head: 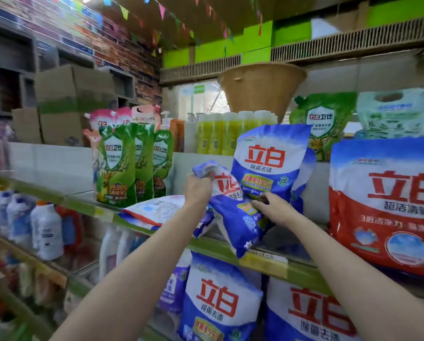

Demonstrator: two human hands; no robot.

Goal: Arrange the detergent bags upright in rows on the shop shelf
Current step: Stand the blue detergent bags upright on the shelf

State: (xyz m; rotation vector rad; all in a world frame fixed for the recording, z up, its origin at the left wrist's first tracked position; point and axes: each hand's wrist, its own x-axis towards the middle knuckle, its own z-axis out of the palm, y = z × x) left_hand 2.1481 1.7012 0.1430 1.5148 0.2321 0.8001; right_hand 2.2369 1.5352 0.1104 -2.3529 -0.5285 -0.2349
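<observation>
Detergent bag (238,217), blue, tilts over the green shelf edge (262,260): the left hand (198,191) pinches its top corner, the right hand (275,209) grips its middle. If its bottom corner catches the lip, it could tip the upright blue bag (271,161) behind. On this shelf I count two blue bags, one flat-lying bag (154,210), one red bag (385,207), three green pouches (117,166).

Woven basket (262,87) on upper shelf; yellow bottles (220,134) in a row below it; cardboard boxes (65,102) at left; white bottles (46,230) lower left.
</observation>
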